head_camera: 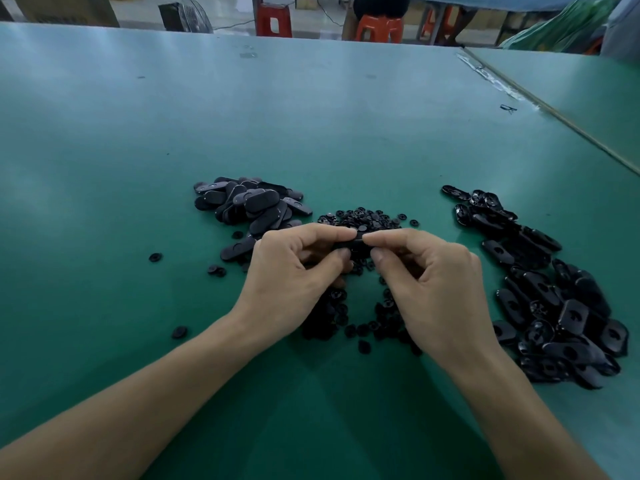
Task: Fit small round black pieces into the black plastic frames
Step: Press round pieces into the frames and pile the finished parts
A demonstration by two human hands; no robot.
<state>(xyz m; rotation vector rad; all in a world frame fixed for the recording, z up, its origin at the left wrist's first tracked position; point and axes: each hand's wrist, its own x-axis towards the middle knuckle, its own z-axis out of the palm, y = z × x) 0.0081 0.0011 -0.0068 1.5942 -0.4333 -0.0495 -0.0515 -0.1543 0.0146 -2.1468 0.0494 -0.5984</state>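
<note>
Head view: the left hand (294,268) and the right hand (433,271) each pinch one end of a black frame (353,241), long axis running from hand to hand. Round pieces (367,216) lie just beyond and under both hands; if one is seated, I cannot tell.

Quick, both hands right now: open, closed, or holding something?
Left hand: pinches one end of a black frame.
Right hand: pinches the same frame's other end.

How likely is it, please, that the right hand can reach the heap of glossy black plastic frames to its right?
Probably yes: only bare green table separates the busy right hand from the heap.
</note>
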